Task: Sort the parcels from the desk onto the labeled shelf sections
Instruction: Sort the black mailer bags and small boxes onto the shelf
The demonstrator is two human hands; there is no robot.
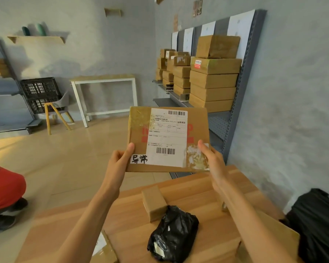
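Grey metal shelf (241,86) at right wall, stacked cardboard boxes (213,80) filling upper tier. Wooden desk (133,221) below me, carrying small brown box (153,203) and black plastic-wrapped parcel (174,236) touching it. I hold flat cardboard parcel (168,138) up above desk edge, label facing me. Left hand (120,162) pinches lower left corner, thumb on front. Right hand (212,158) pinches lower right corner likewise.
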